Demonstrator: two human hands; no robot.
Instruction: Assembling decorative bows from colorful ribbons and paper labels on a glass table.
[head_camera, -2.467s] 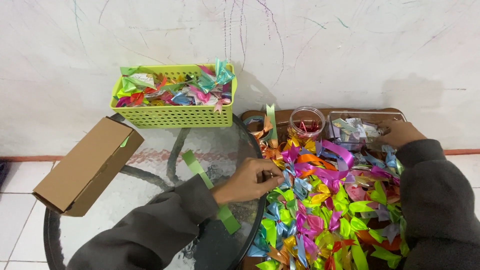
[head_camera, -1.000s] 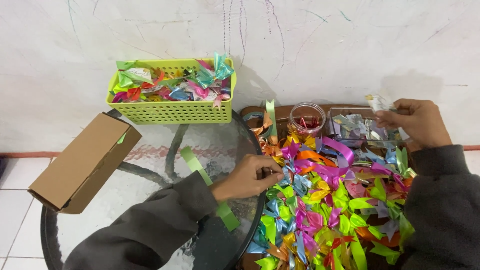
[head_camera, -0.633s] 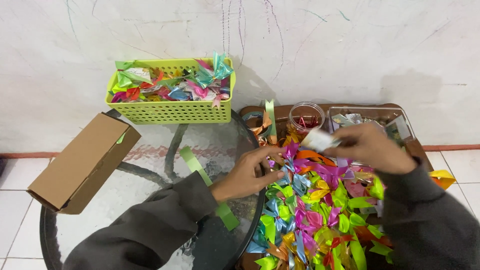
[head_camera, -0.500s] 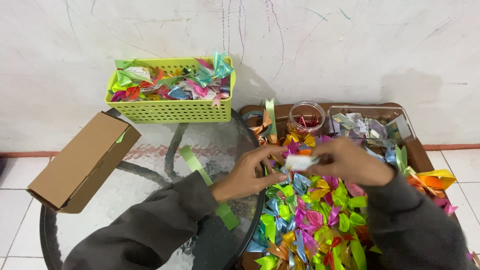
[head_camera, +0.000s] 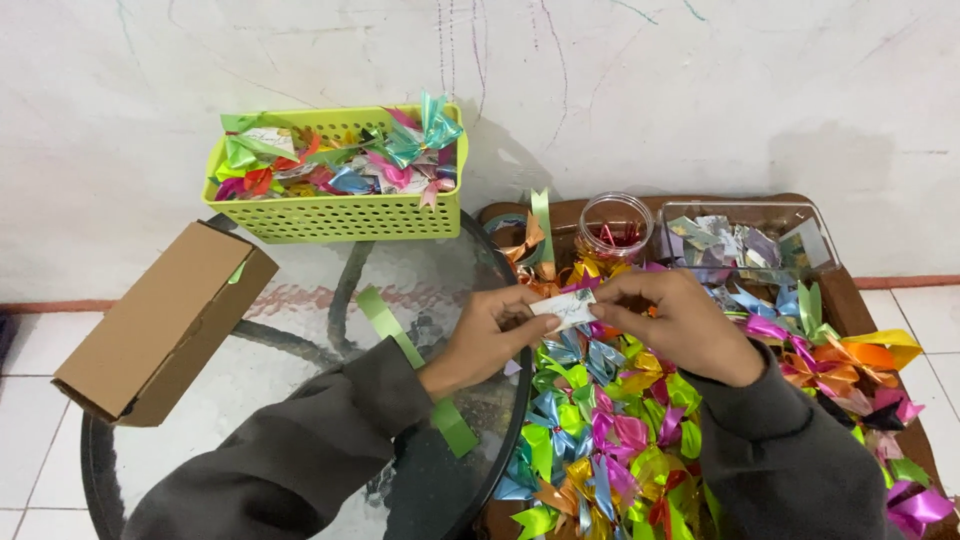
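Hands: two | left hand (head_camera: 487, 335), right hand (head_camera: 678, 325) pinch one paper slip (head_camera: 563, 308)

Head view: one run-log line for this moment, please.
left hand: holds small paper tag | right hand: holds same tag | below: ribbon bows | basket: far left

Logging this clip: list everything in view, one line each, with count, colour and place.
card: one, white, held between both hands
bows: many, mixed colours, heaped on the right
basket: one, lime, by the wall, full of bows
box: one, brown cardboard, table's left edge
strip: one, green, on the glass
table: one, round glass
jar: one, clear, behind the heap
tub: one, clear, right of jar
left hand: pinching card
right hand: pinching card
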